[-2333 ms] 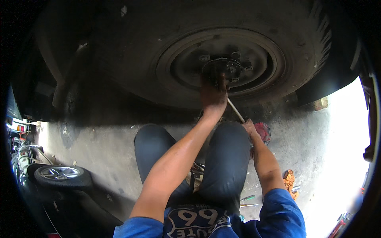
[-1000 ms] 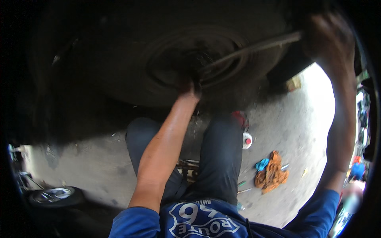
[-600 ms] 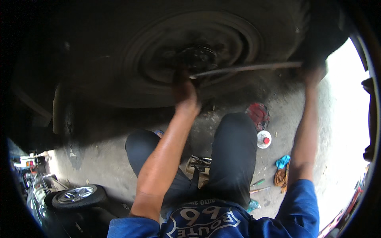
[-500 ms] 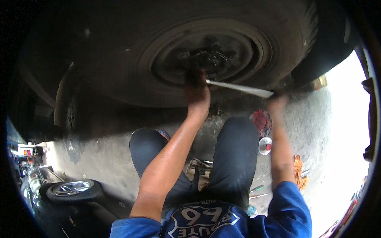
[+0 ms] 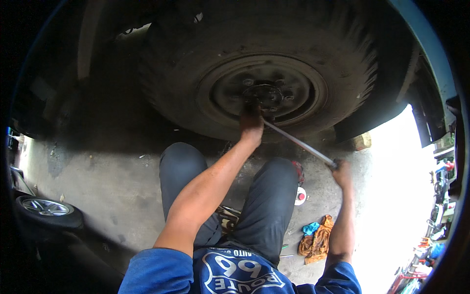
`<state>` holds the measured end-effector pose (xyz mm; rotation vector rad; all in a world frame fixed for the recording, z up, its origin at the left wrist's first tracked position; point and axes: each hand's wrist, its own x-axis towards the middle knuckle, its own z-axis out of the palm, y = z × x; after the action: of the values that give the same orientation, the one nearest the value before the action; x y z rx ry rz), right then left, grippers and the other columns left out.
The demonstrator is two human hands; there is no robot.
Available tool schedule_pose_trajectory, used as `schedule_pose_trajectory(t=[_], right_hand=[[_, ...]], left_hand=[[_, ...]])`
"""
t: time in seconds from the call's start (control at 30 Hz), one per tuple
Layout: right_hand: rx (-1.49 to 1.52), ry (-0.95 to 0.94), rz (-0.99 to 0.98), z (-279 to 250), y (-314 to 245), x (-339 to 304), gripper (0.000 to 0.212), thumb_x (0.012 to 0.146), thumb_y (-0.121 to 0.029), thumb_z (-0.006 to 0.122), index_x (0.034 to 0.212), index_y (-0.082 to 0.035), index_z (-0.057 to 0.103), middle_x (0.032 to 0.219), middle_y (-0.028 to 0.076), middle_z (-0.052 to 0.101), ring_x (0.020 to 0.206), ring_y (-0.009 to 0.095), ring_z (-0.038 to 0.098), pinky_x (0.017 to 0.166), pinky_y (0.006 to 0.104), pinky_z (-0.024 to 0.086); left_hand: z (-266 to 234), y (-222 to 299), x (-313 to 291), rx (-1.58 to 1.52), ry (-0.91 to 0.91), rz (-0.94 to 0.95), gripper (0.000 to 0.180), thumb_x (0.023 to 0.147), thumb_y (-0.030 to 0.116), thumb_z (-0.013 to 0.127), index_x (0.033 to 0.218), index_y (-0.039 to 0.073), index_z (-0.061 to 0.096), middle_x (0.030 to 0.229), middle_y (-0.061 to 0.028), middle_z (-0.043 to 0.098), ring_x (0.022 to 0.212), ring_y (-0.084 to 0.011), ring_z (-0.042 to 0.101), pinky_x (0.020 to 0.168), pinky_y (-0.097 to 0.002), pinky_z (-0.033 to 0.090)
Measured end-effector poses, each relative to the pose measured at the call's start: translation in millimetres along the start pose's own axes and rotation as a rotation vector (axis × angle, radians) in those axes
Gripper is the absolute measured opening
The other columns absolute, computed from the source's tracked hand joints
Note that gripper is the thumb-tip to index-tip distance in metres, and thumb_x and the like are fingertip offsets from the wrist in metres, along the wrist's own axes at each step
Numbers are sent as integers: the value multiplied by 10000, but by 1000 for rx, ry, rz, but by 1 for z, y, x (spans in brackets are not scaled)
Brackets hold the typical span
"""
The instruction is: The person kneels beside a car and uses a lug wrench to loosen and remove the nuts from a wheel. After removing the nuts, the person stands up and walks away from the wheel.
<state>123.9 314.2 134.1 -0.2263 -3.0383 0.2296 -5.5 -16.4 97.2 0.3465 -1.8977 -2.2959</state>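
Observation:
A large dark wheel with a treaded tyre (image 5: pixel 181 68) is mounted on the vehicle in front of me. At the lower part of its hub (image 5: pixel 264 93), my left hand (image 5: pixel 251 123) is closed round the head end of a long metal wheel wrench (image 5: pixel 299 142). Fingers and shadow hide how that head sits on the nut. The wrench's bar slants down to the right, and my right hand (image 5: pixel 342 173) is wrapped round its far end. Several wheel nuts (image 5: pixel 248 82) show around the hub.
Right of my knees stand a white container with a red cap (image 5: pixel 300 197) and a red cloth (image 5: pixel 298 170). An orange-brown rag (image 5: pixel 319 240) and a blue cloth (image 5: pixel 310 228) lie nearer. A loose wheel (image 5: pixel 46 208) rests at left. A block (image 5: pixel 362 141) sits beyond the tyre's right.
The right hand has swung the wrench's far end downward, so the bar slants more steeply. My left hand stays at the hub. The whole view has shifted, showing more of the tyre.

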Motion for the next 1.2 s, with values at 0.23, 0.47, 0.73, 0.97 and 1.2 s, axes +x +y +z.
schedule_pose_trajectory(t=[0.23, 0.47, 0.73, 0.97, 1.2], right_hand=[[-438, 353, -247, -214, -92, 21, 159, 737, -45, 718, 896, -41, 719, 831, 196, 677, 777, 348, 656, 715, 427, 523], [-549, 235, -244, -264, -166, 33, 100, 745, 42, 710, 825, -12, 683, 748, 181, 650, 746, 318, 654, 703, 411, 545], [-561, 238, -230, -202, -75, 70, 154, 713, -92, 769, 826, -7, 706, 847, 208, 666, 808, 342, 657, 712, 401, 538], [-447, 37, -49, -63, 10, 99, 301, 649, -237, 696, 835, -1, 705, 893, 228, 674, 877, 390, 646, 800, 465, 520], [-297, 472, -15, 45, 75, 114, 360, 642, -313, 716, 958, -142, 743, 950, 125, 712, 885, 303, 671, 787, 421, 518]], left_hand=[[11, 9, 16, -646, -75, -290, 376, 913, 36, 496, 1278, 114, 537, 1159, -70, 578, 1038, -175, 566, 740, -327, 530], [8, 32, 10, -782, -114, -305, 366, 950, 107, 485, 1315, 109, 497, 1221, -67, 549, 1087, -199, 561, 818, -368, 568], [22, -4, 18, -518, 56, -104, 447, 1010, 334, 496, 1337, 29, 491, 1245, -117, 568, 1125, -209, 549, 879, -380, 524], [22, -6, 16, 106, 161, 367, 359, 1031, 258, 447, 1150, -52, 582, 1126, -219, 630, 1024, -330, 597, 915, -382, 436], [14, 2, 12, 213, 94, 334, 262, 1004, 150, 444, 1059, -42, 614, 1095, -234, 626, 1014, -376, 592, 894, -416, 454]])
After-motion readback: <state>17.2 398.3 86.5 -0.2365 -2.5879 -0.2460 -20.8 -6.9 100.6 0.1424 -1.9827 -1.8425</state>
